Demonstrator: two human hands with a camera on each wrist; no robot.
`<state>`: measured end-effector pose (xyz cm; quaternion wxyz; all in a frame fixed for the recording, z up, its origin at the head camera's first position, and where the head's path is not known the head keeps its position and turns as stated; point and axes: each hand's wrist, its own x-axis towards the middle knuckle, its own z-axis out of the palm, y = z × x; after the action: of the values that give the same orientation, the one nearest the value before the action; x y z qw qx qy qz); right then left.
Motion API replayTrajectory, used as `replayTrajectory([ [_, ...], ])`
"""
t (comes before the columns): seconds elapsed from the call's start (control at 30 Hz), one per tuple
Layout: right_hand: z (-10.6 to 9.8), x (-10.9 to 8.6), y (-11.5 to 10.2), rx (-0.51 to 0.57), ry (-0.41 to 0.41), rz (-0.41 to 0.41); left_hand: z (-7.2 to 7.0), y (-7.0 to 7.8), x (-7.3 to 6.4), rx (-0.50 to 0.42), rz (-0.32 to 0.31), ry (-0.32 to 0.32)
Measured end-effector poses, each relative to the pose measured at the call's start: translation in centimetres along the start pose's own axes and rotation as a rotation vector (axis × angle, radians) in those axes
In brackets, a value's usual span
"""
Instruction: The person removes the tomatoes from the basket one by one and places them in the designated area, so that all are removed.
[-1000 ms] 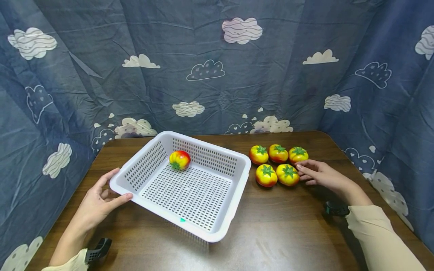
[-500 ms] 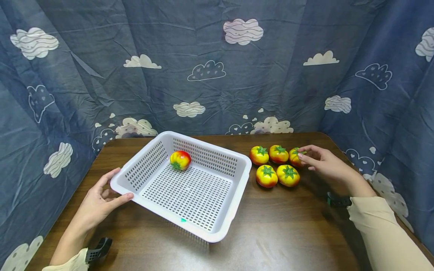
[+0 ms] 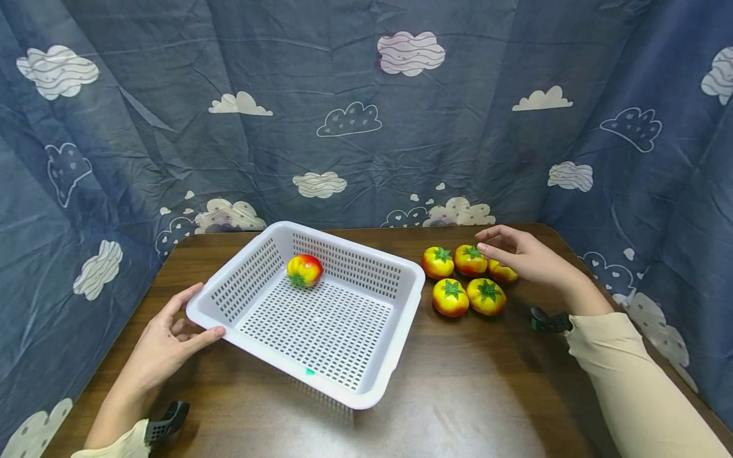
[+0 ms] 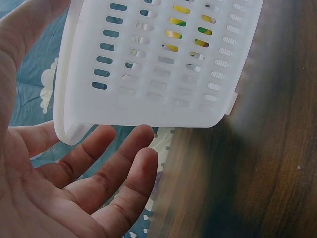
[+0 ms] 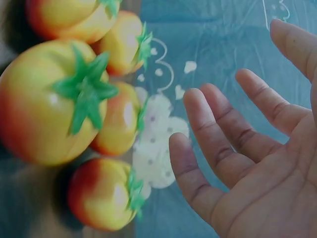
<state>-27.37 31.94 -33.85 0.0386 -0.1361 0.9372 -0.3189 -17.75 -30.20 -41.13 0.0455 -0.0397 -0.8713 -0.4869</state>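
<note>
My left hand (image 3: 163,346) grips the left corner of a white plastic basket (image 3: 395,337), thumb on the rim. In the left wrist view the other fingers (image 4: 136,181) curl beside the basket wall (image 4: 148,106). One red-and-yellow toy tomato (image 3: 305,271) lies inside, near the back left. My right hand (image 3: 523,254) hovers over the back right of a group of similar tomatoes, holding nothing. Its fingers are spread and relaxed. Beneath it a tomato (image 3: 502,272) is partly hidden; another tomato (image 3: 469,259) sits just left of the fingertips.
A tomato (image 3: 437,262) stands at the group's back left, with a front-left tomato (image 3: 450,298) and a front-right tomato (image 3: 486,297) before it. The brown wooden table (image 3: 458,388) ends at a blue cloud-print curtain (image 3: 343,159) behind and at both sides.
My right hand has moved away from me and to the left, from beside the front-right tomato to above the back row. The left hand and basket have stayed put.
</note>
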Motion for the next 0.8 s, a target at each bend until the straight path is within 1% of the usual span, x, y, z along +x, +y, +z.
replayTrajectory([
  [0.33, 0.9, 1.7, -3.2, 0.045, -0.034, -0.019, -0.2, 0.0, -0.2, 0.012, 0.019, -0.006],
  [0.6, 2.1, 3.3, -6.1, 0.087, -0.048, -0.102, -0.2, 0.2, -0.3, 0.007, 0.015, -0.016],
  [0.8, 3.2, 4.6, -8.0, 0.086, -0.064, -0.155, -0.2, 0.3, -0.4, 0.002, 0.009, -0.017],
])
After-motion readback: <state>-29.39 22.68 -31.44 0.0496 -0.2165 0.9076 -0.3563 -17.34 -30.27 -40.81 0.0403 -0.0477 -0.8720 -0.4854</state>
